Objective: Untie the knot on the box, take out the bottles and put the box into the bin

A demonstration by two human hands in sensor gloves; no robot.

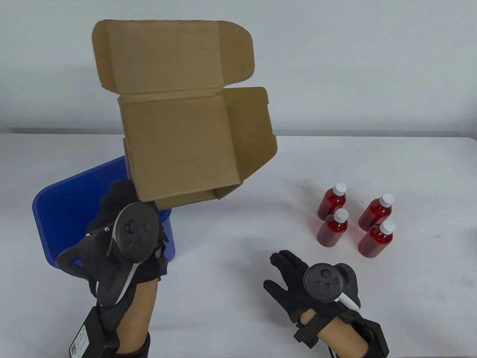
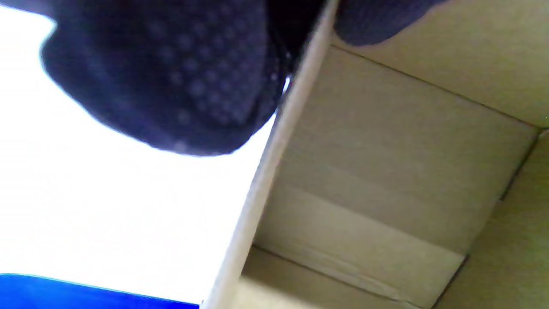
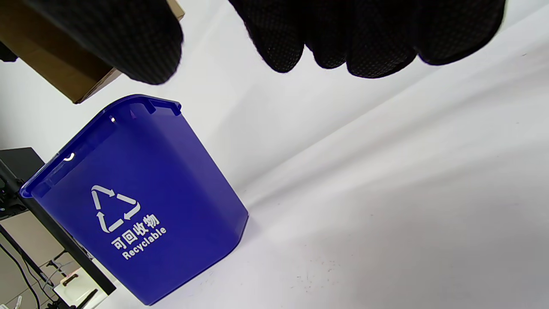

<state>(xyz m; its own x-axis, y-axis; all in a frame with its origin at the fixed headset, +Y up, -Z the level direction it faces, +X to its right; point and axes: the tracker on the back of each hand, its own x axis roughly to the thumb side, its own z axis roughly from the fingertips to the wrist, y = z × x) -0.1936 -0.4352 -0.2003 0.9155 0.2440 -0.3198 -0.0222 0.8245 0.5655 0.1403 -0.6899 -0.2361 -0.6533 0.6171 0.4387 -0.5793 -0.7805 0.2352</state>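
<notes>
The brown cardboard box [image 1: 182, 145] hangs in the air over the blue bin [image 1: 70, 209], lid flaps open, nothing visible inside. My left hand [image 1: 125, 203] grips its lower left wall from below; in the left wrist view the thumb lies outside the box wall [image 2: 274, 141] and a fingertip [image 2: 377, 21] inside. Several red bottles [image 1: 354, 220] with white caps stand upright on the table at the right. My right hand [image 1: 287, 274] rests on the table in front of them, fingers straight, holding nothing.
The blue bin [image 3: 137, 201] carries a white recycling mark and stands on the white table at the left. A white wall runs behind the table's far edge [image 1: 372, 136]. A dark stand [image 3: 25, 189] shows beyond the bin in the right wrist view.
</notes>
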